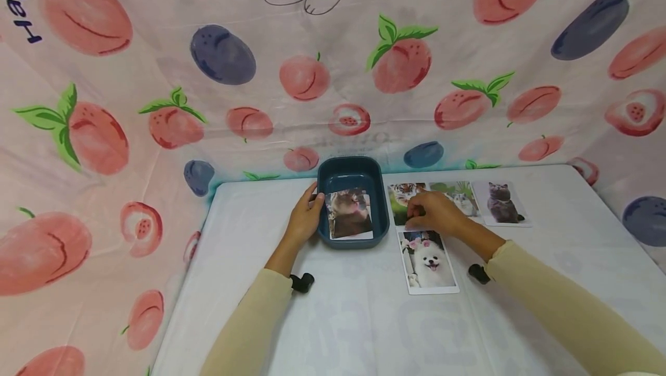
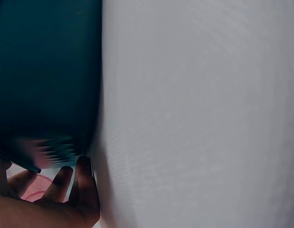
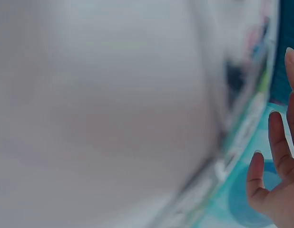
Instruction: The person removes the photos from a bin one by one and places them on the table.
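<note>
A dark teal plastic bin (image 1: 350, 182) stands at the back of the table. My left hand (image 1: 304, 214) grips its left side, thumb at the rim and the other fingers along the outer wall, also seen low in the left wrist view. Inside the bin lie stacked photo cards (image 1: 347, 217), the top one brown and blurry. Just right of the bin, my right hand (image 1: 437, 213) hovers low over a tiger card (image 1: 402, 191), partly covering it, with bent fingers and nothing visibly held. Close below that hand is a white dog card (image 1: 432, 263).
To the right of the tiger card lie a card with a pale animal among greenery (image 1: 463, 199) and a grey cat card (image 1: 500, 202). A fruit-print cloth (image 1: 312, 34) hangs behind the white-covered table (image 1: 364, 318). Each wrist carries a small black camera.
</note>
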A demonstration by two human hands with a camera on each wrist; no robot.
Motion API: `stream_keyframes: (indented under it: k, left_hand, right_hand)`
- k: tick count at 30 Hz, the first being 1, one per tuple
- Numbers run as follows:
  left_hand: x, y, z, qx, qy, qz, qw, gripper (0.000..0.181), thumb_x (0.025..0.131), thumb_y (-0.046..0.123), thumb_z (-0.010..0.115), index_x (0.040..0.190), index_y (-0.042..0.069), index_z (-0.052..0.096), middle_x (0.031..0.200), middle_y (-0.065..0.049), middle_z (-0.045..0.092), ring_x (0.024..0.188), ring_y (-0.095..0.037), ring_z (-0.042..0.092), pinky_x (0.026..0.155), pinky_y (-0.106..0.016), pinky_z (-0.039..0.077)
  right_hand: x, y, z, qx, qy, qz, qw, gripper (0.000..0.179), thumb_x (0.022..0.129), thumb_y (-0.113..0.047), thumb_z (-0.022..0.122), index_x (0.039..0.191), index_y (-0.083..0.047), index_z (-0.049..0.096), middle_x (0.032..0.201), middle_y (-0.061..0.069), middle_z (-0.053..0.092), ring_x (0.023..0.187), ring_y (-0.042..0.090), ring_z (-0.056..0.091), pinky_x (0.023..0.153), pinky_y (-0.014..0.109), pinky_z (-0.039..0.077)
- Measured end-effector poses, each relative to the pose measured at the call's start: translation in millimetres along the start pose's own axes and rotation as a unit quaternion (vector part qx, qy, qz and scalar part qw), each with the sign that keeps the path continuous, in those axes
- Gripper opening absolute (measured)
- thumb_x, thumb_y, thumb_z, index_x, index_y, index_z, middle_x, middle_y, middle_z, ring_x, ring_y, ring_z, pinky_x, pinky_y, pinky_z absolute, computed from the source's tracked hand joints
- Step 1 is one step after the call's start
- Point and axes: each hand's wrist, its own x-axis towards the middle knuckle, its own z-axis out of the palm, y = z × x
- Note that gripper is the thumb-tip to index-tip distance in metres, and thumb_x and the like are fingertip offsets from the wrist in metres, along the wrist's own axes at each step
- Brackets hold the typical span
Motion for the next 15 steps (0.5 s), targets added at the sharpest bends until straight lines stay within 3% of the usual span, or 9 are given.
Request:
stream_keyframes:
  k: [6,10,15]
  left_hand:
    - [-0.7,0.2,-0.8,-0.001,0.001,-0.001,1.0,0.054,0.109,0.043,0.045,0.16,0.028,0.035,0.153,-0.012,0.051,0.142,-0.032,0.05,0.119,-0.056,0.035]
    - [-0.7,0.0,-0.8,-0.001,-0.001,0.0,1.0,0.054,0.109,0.042,0.045,0.16,0.029,0.034,0.154,-0.012,0.051,0.142,-0.033,0.05,0.118,-0.057,0.036]
    - [-1.2,0.4,-1.1,0.004,-0.005,-0.001,1.0,0.055,0.109,0.045,0.045,0.16,0.031,0.034,0.153,-0.011,0.051,0.142,-0.033,0.049,0.119,-0.056,0.035]
  right_hand:
    - [27.3,-30.2,-22.2,0.024,0.045,-0.023,0.9984,0.029,0.085,-0.026,0.085,0.105,-0.009,0.073,0.083,-0.001,0.066,0.075,0.016,0.06,0.069,0.035,0.052]
    - [52.0,-53.0,-35.5,0.045,0.028,-0.022,0.9983,0.041,0.089,-0.037,0.08,0.118,-0.01,0.07,0.087,0.0,0.065,0.079,0.017,0.061,0.072,0.037,0.052]
    - [85.2,-74.4,-43.3,0.041,-0.017,-0.022,0.9988,0.049,0.09,-0.042,0.079,0.125,-0.01,0.069,0.102,0.005,0.069,0.094,0.021,0.063,0.087,0.043,0.053]
